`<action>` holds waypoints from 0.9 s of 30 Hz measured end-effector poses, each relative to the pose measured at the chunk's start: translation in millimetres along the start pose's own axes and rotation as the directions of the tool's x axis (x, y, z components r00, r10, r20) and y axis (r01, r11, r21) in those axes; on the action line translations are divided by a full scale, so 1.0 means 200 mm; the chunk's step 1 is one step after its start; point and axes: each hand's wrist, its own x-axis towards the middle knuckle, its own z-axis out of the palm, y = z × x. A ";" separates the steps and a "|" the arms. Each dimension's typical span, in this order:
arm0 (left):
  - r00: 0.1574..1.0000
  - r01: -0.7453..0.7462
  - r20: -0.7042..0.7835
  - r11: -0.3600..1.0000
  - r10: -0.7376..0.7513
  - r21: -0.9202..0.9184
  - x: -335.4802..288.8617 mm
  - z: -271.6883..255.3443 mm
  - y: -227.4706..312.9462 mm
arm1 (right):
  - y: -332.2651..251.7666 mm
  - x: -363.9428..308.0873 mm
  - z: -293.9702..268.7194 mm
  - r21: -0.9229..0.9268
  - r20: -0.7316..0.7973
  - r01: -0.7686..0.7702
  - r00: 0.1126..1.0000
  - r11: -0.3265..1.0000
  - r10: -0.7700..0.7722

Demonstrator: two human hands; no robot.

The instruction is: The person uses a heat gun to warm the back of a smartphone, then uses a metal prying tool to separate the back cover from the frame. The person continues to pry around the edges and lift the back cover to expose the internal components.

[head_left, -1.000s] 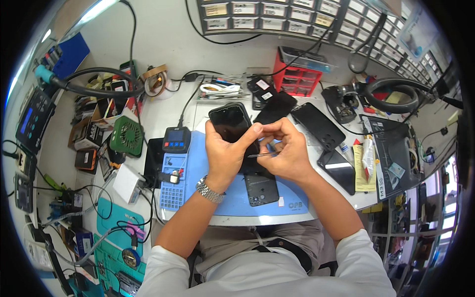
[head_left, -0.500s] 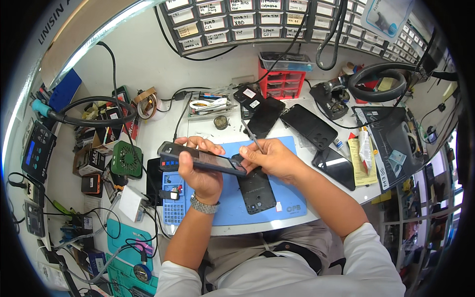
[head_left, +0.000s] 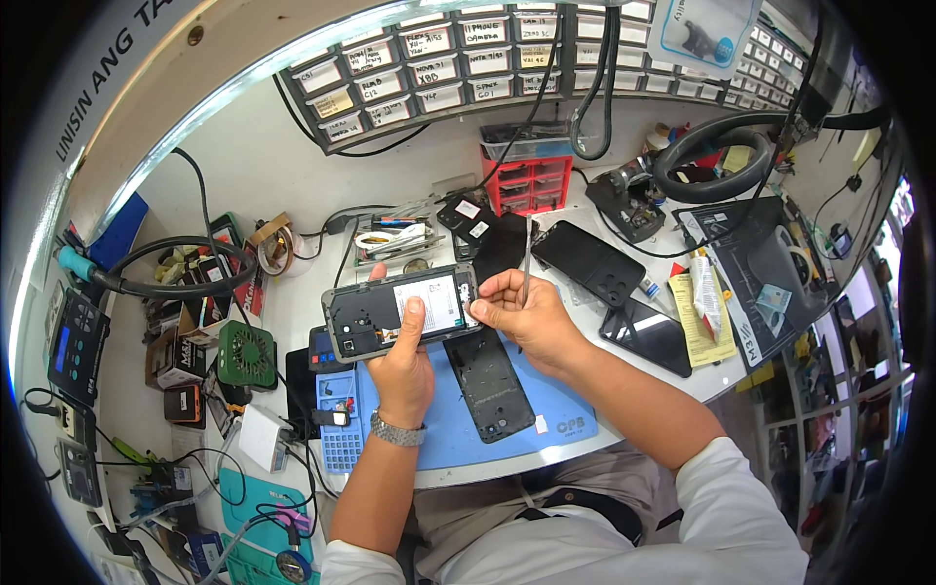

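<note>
My left hand is closed around an opened smartphone, thumb across it, tilted so its inside faces up. Its white-labelled battery and dark inner frame show. At the phone's right end, the thumb and forefinger of my right hand are pinched near the bare lower edge. A thin metal pry tool sticks up from that hand; its exact tip is unclear. Below the phone, a dark phone back cover lies on the blue repair mat.
Several dark phones, one of them a black phone, lie behind and right of the mat. A red drawer unit and a tool tray stand at the back. On the left are a green fan, a white box and loose cables.
The phone has turned from nearly edge-on to show its open inside. My right hand has come to its right end, the tool now more upright. The whole view has shifted slightly.
</note>
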 end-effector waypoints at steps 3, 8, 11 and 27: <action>1.000 -0.001 0.002 1.000 0.001 -0.009 -0.01 0.00 -0.01 | 0.02 -0.01 -0.01 -0.080 -0.003 -0.005 1.000 0.997 0.005; 1.000 0.006 0.030 1.000 -0.007 0.021 -0.02 -0.02 -0.02 | 0.01 -0.02 0.00 -0.042 0.000 0.007 1.000 0.999 -0.007; 0.998 -0.014 0.056 0.999 0.011 0.050 -0.02 -0.03 -0.03 | 0.00 -0.02 0.01 -0.006 0.001 -0.008 1.000 1.000 0.008; 0.977 -0.062 0.213 0.982 0.023 0.178 -0.07 -0.08 -0.07 | 0.01 -0.04 0.00 0.158 -0.028 0.123 0.992 0.980 -0.120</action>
